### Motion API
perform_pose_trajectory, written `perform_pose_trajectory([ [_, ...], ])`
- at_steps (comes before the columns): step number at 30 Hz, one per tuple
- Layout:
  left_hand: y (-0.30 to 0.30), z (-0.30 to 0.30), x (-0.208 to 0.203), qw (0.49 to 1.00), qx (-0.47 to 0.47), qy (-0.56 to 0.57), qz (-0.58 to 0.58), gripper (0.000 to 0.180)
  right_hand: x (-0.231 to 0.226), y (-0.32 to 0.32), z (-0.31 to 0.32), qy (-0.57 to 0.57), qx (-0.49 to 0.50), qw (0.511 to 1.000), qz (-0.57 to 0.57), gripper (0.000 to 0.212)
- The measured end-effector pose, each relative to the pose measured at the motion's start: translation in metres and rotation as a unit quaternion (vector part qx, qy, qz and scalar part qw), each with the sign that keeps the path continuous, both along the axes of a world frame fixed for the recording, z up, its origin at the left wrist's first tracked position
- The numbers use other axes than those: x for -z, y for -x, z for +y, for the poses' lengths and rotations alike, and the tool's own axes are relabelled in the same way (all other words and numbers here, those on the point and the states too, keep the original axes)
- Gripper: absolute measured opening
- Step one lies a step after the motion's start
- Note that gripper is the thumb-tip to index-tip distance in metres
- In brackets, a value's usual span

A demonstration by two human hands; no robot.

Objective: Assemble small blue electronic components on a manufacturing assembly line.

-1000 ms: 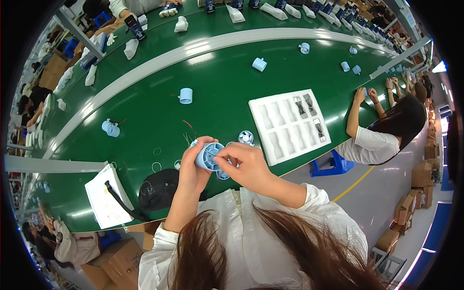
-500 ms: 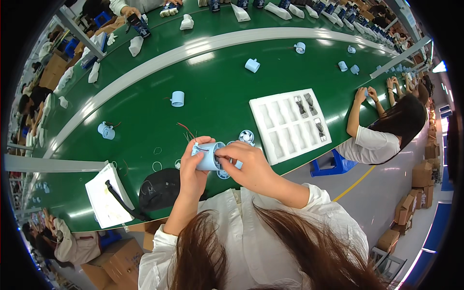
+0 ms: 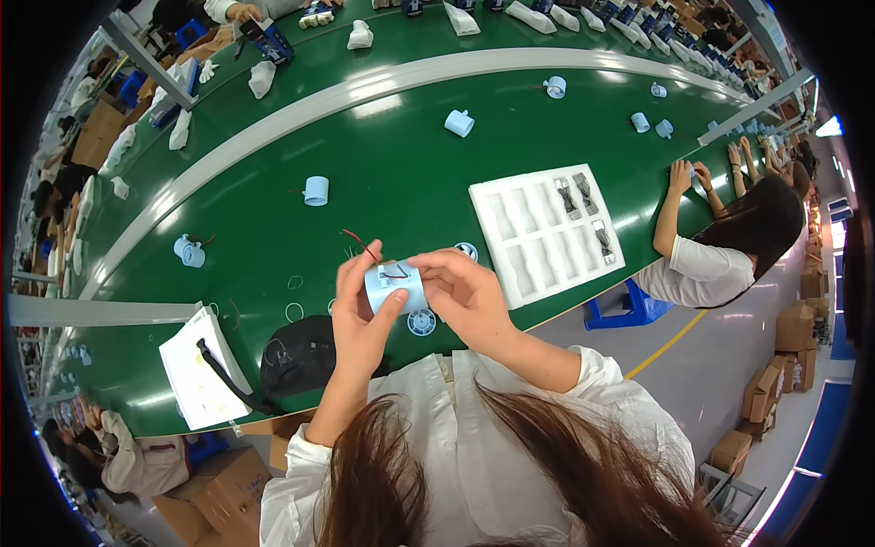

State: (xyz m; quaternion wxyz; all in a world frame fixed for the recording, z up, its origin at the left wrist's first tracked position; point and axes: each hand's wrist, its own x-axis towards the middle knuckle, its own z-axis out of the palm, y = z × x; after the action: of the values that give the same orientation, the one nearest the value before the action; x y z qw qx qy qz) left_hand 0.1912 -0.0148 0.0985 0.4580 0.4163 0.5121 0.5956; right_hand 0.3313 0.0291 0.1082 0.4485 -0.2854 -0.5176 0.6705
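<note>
A light blue cylindrical plastic housing (image 3: 392, 293) is held in front of my chest, lying roughly sideways. Red and black wires come out at its upper left. My left hand (image 3: 357, 314) wraps its left end, thumb pressed on the near side. At the right end, the bent fingers of my right hand (image 3: 467, 296) grip the rim; the fingertips are partly hidden. Just below the housing lies a light blue round spoked part (image 3: 421, 323) on the green table. Another round part (image 3: 467, 251) shows partly behind my right hand.
A white foam tray (image 3: 499, 273) with several dark cables lies to the right. Light blue housings (image 3: 316, 190) are spread along the green belt (image 3: 383, 155). A black pouch (image 3: 296, 356) and white papers (image 3: 196, 383) lie left. A co-worker (image 3: 720, 246) sits at right.
My hands have turned the housing so its wired side faces up more, and my right fingers have come out of its open end onto the rim. Housings on the belt have shifted left.
</note>
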Motion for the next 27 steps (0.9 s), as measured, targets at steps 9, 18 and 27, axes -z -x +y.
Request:
perform_pose_trajectory([
  [9,0.008,-0.002,0.007,0.953,0.111,0.001,0.280,0.069,0.005,-0.009,0.018,0.051,0.061,0.997,0.014,0.010],
  [18,-0.010,-0.006,0.005,0.915,0.146,0.155,-0.342,0.052,-0.010,-0.018,0.031,0.112,-0.011,0.994,-0.002,0.008],
  [27,-0.013,-0.009,0.002,0.982,0.080,0.127,0.117,0.063,-0.018,-0.022,0.023,-0.107,-0.060,0.951,-0.283,0.006],
])
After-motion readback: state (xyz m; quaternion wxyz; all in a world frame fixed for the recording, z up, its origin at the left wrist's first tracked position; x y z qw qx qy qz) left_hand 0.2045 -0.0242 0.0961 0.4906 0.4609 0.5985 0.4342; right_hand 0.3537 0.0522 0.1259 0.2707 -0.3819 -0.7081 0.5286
